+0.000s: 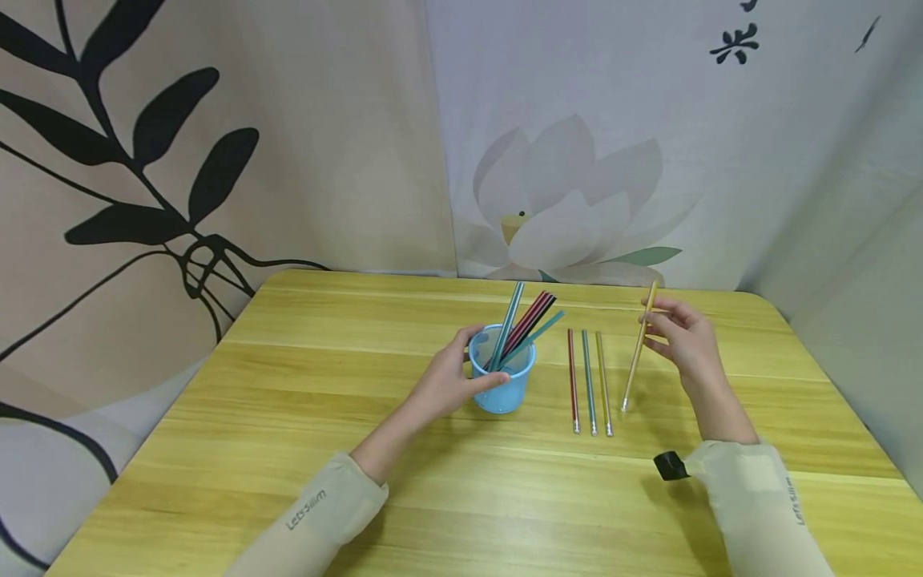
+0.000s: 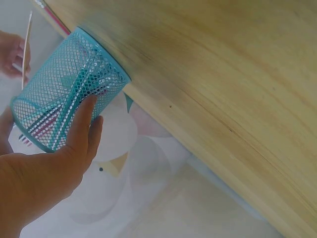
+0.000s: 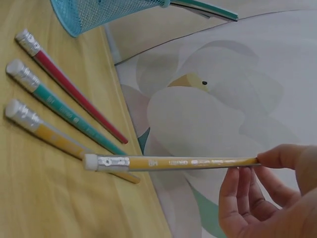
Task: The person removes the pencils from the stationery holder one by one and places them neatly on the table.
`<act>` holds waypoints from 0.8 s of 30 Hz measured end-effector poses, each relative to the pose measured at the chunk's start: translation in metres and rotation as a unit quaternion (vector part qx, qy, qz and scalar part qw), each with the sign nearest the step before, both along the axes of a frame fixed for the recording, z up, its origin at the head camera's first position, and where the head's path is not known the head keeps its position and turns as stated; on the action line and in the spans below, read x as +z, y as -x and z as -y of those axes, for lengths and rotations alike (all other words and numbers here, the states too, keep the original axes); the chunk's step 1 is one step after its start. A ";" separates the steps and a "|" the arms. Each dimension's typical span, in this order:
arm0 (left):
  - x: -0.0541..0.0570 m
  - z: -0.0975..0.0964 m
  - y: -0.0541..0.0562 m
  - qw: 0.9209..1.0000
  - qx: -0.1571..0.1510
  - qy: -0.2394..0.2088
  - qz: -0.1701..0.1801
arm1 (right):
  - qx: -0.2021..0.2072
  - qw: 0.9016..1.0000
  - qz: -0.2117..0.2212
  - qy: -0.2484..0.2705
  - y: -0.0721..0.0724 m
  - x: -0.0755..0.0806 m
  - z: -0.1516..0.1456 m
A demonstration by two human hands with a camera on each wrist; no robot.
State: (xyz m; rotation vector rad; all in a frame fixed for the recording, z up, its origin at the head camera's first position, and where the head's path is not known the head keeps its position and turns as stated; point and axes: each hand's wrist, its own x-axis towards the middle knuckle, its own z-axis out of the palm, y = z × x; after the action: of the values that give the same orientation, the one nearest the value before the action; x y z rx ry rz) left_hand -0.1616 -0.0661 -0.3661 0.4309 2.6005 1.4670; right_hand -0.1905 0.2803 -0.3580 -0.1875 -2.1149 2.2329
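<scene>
A light blue mesh pencil cup (image 1: 502, 391) stands on the table with several pencils (image 1: 530, 324) leaning out of it, teal, dark red and black. My left hand (image 1: 454, 377) grips its side, thumb in front and fingers behind. In my right hand (image 1: 681, 336) a yellow pencil (image 3: 183, 162) is pinched near one end between thumb and fingers, its white eraser pointing down toward the table. Between the cup and that hand lie a red pencil (image 1: 573, 381), a teal pencil (image 1: 589, 383) and another yellow pencil (image 1: 603, 385), side by side, erasers toward me.
The wooden table (image 1: 288, 449) extends to both sides and ends at a back edge. Behind it hangs a curtain (image 1: 346, 144) printed with dark leaves and a pale lotus. A small black object (image 1: 671, 466) sits at the right cuff.
</scene>
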 end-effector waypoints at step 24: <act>0.000 0.000 -0.001 1.000 0.001 -0.002 0.003 | 0.047 0.993 0.069 -0.089 0.008 -0.026 -0.003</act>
State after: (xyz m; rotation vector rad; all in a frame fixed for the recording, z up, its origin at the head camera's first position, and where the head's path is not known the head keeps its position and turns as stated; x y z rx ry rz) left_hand -0.1607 -0.0657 -0.3657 0.4246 2.5953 1.4709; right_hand -0.1990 0.2831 -0.3844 -0.2455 -2.4289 2.1206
